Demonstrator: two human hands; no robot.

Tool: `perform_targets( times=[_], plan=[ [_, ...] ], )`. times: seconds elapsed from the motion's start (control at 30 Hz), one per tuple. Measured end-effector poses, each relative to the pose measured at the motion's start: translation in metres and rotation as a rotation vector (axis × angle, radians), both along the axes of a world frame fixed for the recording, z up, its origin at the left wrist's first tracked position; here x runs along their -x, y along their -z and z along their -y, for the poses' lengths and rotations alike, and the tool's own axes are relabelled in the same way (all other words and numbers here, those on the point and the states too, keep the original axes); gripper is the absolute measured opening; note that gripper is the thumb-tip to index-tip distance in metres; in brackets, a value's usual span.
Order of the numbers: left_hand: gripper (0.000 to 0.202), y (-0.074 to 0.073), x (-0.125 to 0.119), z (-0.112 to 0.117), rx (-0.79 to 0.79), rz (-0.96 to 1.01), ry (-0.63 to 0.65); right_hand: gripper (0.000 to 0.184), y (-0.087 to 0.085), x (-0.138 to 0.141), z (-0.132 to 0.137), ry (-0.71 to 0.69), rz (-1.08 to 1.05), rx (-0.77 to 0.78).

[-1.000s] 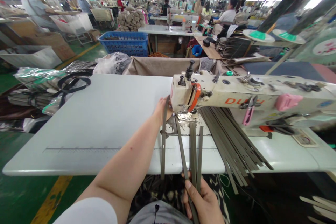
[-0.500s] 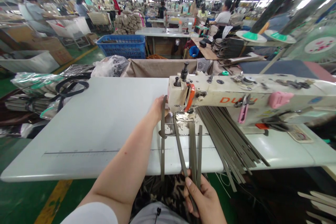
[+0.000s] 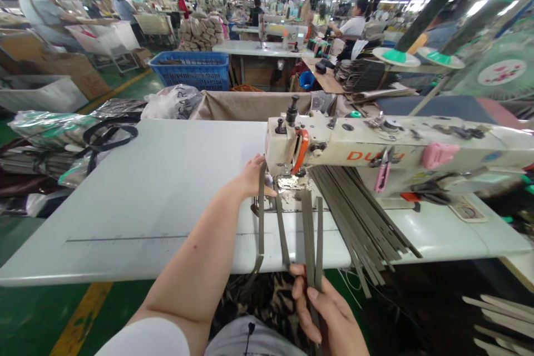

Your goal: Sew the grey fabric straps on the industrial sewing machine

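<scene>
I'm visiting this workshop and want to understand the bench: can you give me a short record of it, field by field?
Place: white table with a sewing machine
Left hand: touching a grey strap beside the needle; grip unclear
Right hand: at the table edge, gripping grey strips
Beside: pile of strips under the machine arm
Behind: blue basket

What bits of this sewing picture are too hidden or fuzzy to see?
Head view: the needle, hidden under the sewing machine.
Head view: whether the left hand pinches the looped strip or just presses it; its fingers hide that.
Head view: lower ends of the grey strips, covered by the right hand and the bottom edge.
Head view: far workers, small and blurred.
</scene>
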State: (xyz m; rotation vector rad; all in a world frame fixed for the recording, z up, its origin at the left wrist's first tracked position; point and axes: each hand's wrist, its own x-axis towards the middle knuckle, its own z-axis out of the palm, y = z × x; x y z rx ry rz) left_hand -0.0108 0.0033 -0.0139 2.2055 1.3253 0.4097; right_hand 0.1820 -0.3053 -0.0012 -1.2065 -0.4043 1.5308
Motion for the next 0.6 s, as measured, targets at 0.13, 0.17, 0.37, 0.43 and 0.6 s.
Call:
perform_targets(
  times=[0.13,0.17,0.37,0.43,0.6],
  plan=[
    [0.087,-0.001,0.000,-0.001,-0.024,-0.038,0.010,0.056,0.002,0.004,-0.002,0.021,-0.037,0.056],
    [0.088,-0.001,0.000,-0.001,-0.036,-0.045,0.020,0.057,0.004,0.005,-0.002,0.025,-0.043,0.067],
    [0.101,-0.005,-0.003,-0.001,-0.033,-0.083,0.041,0.066,0.011,0.005,0.003,0.001,-0.021,0.128],
    [0.102,-0.007,-0.005,0.000,-0.025,-0.105,0.040,0.067,0.012,0.004,0.004,-0.002,-0.024,0.133],
    [0.096,-0.009,-0.006,0.003,-0.034,-0.102,0.042,0.059,0.017,0.000,0.007,-0.023,-0.100,0.119]
  ],
)
